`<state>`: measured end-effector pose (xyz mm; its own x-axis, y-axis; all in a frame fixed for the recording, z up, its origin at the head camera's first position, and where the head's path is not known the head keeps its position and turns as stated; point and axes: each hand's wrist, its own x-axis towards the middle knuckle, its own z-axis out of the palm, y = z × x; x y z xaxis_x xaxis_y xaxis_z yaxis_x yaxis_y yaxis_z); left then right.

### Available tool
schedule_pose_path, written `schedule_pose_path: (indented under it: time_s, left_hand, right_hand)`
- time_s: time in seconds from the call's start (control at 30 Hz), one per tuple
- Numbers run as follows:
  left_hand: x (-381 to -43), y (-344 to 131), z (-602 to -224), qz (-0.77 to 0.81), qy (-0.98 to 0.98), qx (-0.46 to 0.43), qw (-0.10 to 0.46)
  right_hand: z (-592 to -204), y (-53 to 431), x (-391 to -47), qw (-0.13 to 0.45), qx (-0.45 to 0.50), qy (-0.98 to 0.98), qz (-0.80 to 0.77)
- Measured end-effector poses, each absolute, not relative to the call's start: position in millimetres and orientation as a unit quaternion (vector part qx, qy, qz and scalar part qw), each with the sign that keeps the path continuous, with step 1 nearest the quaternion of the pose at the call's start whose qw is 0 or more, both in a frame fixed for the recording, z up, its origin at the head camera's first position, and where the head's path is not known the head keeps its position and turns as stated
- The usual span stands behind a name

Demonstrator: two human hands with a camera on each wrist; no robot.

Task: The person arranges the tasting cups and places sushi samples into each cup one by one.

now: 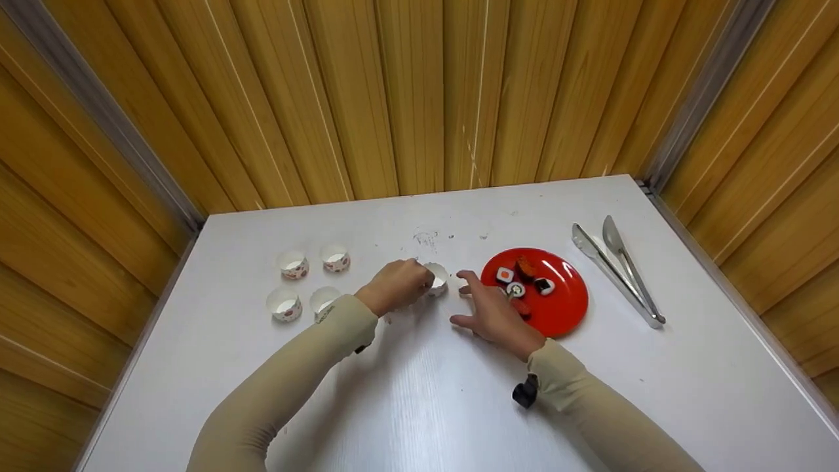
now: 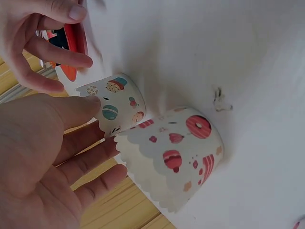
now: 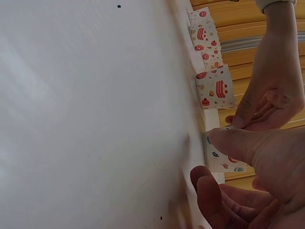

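My left hand (image 1: 401, 285) pinches the rim of a white paper baking cup (image 1: 438, 282) between thumb and fingers. Teal macarons and cupcakes are printed on this cup (image 2: 116, 102) in the left wrist view. A second baking cup (image 2: 178, 148), with pink doughnuts and cakes on it, stands right beside it; in the head view my left hand hides most of that spot. My right hand (image 1: 495, 314) has its fingers spread between the pinched cup and the red plate (image 1: 567, 308), holding nothing, and overlaps the plate's left edge. Several sushi pieces (image 1: 544, 286) lie on the plate.
Several more paper baking cups (image 1: 284, 305) stand grouped at the left of the white table (image 1: 419, 406). Metal tongs (image 1: 619, 275) lie spread to the right of the plate. Wood-patterned panels (image 1: 419, 98) enclose the table at the back and sides.
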<state>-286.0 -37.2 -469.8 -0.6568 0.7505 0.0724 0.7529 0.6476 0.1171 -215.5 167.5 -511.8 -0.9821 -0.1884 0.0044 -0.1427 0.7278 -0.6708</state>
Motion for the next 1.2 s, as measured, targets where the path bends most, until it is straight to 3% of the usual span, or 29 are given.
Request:
schedule_pose_path:
  time_s: [0.5,0.83,1.2]
  left_hand:
    - [-313,-46,-453,-0.083,-0.933,-0.35,-0.015]
    - [-328,-71,-458,-0.067,-0.955,-0.284,0.055]
    - [-335,-88,-466,-0.057,-0.969,-0.235,0.048]
  right_hand:
    - [-509,167,-216,0.049,-0.073,0.932,-0.351]
    - [-510,167,-213,0.049,-0.081,0.933,-0.348]
    - [-511,167,-214,0.054,-0.074,0.932,-0.35]
